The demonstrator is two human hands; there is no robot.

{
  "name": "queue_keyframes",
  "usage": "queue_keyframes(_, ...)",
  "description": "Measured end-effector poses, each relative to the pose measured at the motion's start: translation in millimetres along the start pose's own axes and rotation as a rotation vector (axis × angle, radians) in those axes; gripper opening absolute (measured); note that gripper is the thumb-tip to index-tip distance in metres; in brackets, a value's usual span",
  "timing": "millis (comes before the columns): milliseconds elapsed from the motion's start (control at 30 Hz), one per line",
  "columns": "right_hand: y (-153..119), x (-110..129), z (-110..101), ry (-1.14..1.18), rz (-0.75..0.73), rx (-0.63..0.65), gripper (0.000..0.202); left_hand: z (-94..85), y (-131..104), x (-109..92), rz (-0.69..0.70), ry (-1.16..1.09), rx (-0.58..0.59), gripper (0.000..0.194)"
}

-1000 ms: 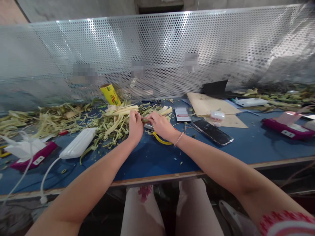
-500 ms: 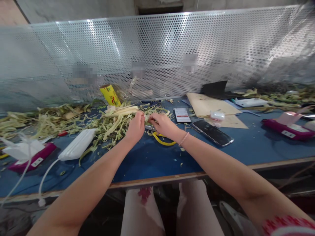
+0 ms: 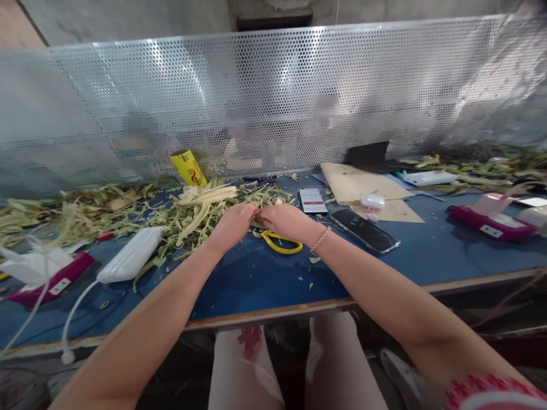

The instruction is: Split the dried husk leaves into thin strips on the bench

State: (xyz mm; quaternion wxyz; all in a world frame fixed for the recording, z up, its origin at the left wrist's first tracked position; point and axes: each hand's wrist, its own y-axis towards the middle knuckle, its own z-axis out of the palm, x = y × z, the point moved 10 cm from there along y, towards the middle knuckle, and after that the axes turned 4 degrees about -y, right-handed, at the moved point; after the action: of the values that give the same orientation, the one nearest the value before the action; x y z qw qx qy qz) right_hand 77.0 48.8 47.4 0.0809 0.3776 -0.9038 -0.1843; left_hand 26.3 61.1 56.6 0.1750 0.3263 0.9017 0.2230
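My left hand [image 3: 235,223] and my right hand [image 3: 284,219] meet fingertip to fingertip over the table, both closed in a pinch. What lies between the fingers is too small and hidden to name. A pale scrap shows just above my right hand's knuckles. Below that hand lies a yellow-handled tool [image 3: 282,250], with its working end mostly covered. Against my left hand's far side spreads a heap of dry green and straw-coloured plant strips [image 3: 194,213].
A yellow tube [image 3: 188,168] leans on the perforated metal screen [image 3: 265,74]. At left are a white power block [image 3: 130,254] and a magenta socket box [image 3: 57,282]. A screen-lit device [image 3: 313,201], black phone [image 3: 365,229], brown paper [image 3: 363,188] and another magenta box [image 3: 489,222] lie right.
My fingertips have come closer together, and my right hand has curled inward. The metal part of the yellow-handled tool is now mostly out of sight. The view has shifted slightly.
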Motion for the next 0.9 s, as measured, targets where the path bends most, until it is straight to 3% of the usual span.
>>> queue_keyframes(133,-2.5,4.6,-13.0,-0.125,-0.008,-0.073,0.021,-4.7,-2.3,2.3,-0.025,-0.039,-0.069,0.011)
queue_keyframes(333,1.0,22.4,-19.0,-0.075,-0.18,-0.135,0.019,-17.6,-8.9,15.6,-0.136,-0.137,-0.255,0.008)
queue_keyframes(700,5.3,11.9,-4.8,0.747,-0.133,0.006,0.021,-27.3,-12.8,20.1,-0.227,-0.361,-0.382,0.015)
queue_keyframes(900,1.8,11.1,2.7,1.076,-0.073,0.095,0.022,-25.5,-15.8,14.1,-0.243,-0.569,-0.363,0.016)
